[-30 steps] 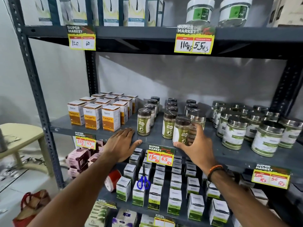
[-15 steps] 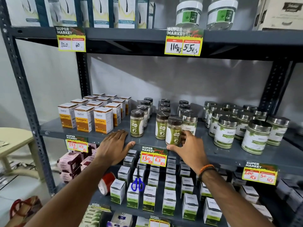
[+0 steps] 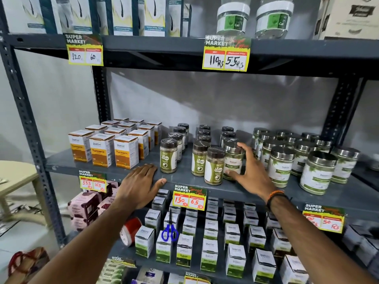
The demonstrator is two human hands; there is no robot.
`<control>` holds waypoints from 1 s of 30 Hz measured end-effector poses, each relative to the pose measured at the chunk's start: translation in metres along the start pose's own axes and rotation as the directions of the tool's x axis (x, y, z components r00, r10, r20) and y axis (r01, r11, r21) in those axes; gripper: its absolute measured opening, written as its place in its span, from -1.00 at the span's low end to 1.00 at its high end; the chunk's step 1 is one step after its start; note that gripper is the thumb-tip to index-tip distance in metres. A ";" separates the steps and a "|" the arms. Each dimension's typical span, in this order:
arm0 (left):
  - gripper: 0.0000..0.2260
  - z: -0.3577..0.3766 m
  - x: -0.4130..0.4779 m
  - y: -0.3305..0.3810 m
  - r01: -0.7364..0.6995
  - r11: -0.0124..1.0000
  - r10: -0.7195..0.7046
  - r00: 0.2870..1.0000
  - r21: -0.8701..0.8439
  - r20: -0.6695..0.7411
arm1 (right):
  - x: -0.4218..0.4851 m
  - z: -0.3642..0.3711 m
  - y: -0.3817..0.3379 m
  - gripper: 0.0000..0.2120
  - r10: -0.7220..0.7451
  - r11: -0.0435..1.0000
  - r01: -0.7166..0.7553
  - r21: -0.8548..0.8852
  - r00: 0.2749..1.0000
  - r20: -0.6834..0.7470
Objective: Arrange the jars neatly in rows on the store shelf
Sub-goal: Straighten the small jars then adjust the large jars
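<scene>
Small dark-lidded green-label jars stand in three rows on the grey middle shelf (image 3: 114, 171); the front ones are at left (image 3: 168, 155), middle (image 3: 200, 158) and right (image 3: 214, 166). A steel-lidded jar (image 3: 232, 160) stands just right of them, and my right hand (image 3: 249, 173) is wrapped around it, fingers on its lid edge and thumb at its base. My left hand (image 3: 140, 185) lies flat, palm down, on the shelf's front edge. More steel-lidded jars (image 3: 316, 173) crowd the right of the shelf.
Orange turmeric boxes (image 3: 126, 151) fill the shelf's left. Price tags (image 3: 189, 198) hang on the front edge. The lower shelf holds white-green boxes (image 3: 209, 254), blue scissors (image 3: 169, 232) and a red tape roll (image 3: 131, 230). Gel jars (image 3: 232, 18) sit on the top shelf.
My right hand left the front small jar and moved right and back onto the steel-lidded jar. My left hand stayed flat on the shelf edge.
</scene>
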State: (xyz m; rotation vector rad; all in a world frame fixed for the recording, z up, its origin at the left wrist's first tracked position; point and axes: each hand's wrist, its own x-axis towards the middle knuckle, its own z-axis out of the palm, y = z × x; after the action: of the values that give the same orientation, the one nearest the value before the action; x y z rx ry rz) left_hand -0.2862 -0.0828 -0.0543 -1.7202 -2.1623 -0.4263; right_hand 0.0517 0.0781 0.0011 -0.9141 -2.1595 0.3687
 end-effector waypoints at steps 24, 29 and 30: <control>-0.30 -0.130 0.008 0.110 -0.128 0.989 0.097 0.939 -0.074 -0.329 | -0.057 -0.151 -0.029 -0.12 -0.109 0.993 0.116 -0.003 0.930 -0.350; -0.28 -0.139 0.018 0.196 -0.283 0.958 0.256 0.909 -0.036 -0.330 | -0.084 -0.212 -0.008 -0.12 -0.060 0.998 0.053 -0.027 0.919 -0.390; -0.28 -0.135 0.019 0.210 -0.304 0.952 0.277 0.907 -0.035 -0.318 | -0.089 -0.221 0.000 -0.13 -0.039 0.999 0.032 -0.023 0.923 -0.382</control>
State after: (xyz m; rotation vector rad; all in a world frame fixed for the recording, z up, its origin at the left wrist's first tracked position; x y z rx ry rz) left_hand -0.0747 -0.0786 0.0792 -1.8419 -1.6581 -0.6634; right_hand 0.2552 0.0090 0.1038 -0.8735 -1.8176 0.1381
